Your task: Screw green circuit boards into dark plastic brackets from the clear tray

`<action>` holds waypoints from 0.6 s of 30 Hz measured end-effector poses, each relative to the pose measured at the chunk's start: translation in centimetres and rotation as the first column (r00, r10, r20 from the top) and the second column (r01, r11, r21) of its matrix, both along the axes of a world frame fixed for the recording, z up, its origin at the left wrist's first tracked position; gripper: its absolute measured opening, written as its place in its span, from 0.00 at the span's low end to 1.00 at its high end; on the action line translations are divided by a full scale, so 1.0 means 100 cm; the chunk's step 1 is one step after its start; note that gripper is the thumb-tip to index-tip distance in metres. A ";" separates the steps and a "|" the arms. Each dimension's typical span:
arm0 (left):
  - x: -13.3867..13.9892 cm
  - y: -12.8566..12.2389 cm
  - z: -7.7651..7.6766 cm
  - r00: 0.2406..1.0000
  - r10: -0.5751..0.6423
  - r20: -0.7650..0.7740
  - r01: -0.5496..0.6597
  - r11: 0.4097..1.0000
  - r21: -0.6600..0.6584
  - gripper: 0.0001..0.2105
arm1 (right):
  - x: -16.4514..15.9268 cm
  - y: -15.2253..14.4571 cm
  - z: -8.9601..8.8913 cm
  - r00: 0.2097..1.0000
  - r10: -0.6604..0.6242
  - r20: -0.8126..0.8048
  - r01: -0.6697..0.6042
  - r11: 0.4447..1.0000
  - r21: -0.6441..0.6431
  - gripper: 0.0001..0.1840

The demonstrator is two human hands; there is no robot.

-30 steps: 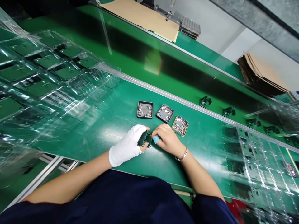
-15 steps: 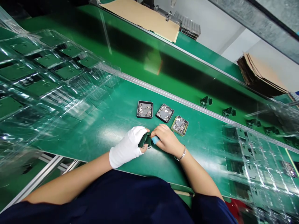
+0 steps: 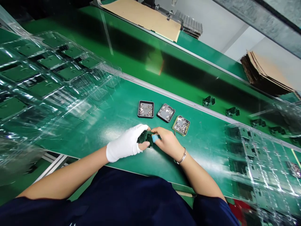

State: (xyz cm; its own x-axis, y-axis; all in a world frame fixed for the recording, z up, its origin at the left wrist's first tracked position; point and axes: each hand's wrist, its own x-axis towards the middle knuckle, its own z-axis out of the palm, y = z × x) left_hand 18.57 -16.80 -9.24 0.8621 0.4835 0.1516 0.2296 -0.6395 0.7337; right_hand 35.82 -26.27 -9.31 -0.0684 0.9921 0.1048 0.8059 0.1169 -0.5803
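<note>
My left hand (image 3: 125,142), in a white glove with bare fingertips, is closed around a small green circuit board (image 3: 150,142) above the bench. Its thumb lies across the near side of the board. At the board's right edge, my right hand (image 3: 168,141) has its fingers pinched together, a blue covering on one finger. Whatever is between those fingertips is too small or hidden to make out. Just beyond the hands stand a dark left tray (image 3: 146,116), a middle tray (image 3: 162,118) and a yellow-edged tray (image 3: 174,129), all with small shiny metal parts inside.
Clear plastic blister trays (image 3: 94,91) with green boards are stacked at left; more blister trays (image 3: 252,175) stand at right. Beyond a metal rail (image 3: 160,92), several assembled boards (image 3: 208,101) sit on the green strip. Cardboard sheets (image 3: 268,73) lie at the far right.
Both hands stay on the board, which now lies slightly flatter. My left thumb has moved up over it, and the left forearm has shifted a little left.
</note>
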 end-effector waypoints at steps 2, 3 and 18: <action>0.002 0.004 0.010 0.993 0.003 -0.115 0.007 0.996 0.085 0.08 | -0.003 -0.001 -0.001 0.998 -0.006 0.056 0.006 1.000 0.001 0.14; 0.004 0.005 0.013 0.987 0.007 -0.162 0.018 0.988 0.153 0.07 | -0.005 -0.002 -0.001 0.996 -0.004 0.088 0.004 1.000 0.003 0.13; 0.018 0.002 0.010 0.956 0.061 -0.286 0.082 0.883 0.462 0.09 | -0.013 0.002 0.001 0.973 0.010 0.232 -0.004 1.000 -0.026 0.10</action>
State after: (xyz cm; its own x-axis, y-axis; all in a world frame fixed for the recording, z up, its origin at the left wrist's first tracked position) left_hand 20.32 -16.58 -8.26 0.9064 0.4096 0.1034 0.3738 -0.8917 0.2550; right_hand 34.48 -26.12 -9.20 -0.0948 0.9937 0.0598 0.9181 0.1105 -0.3806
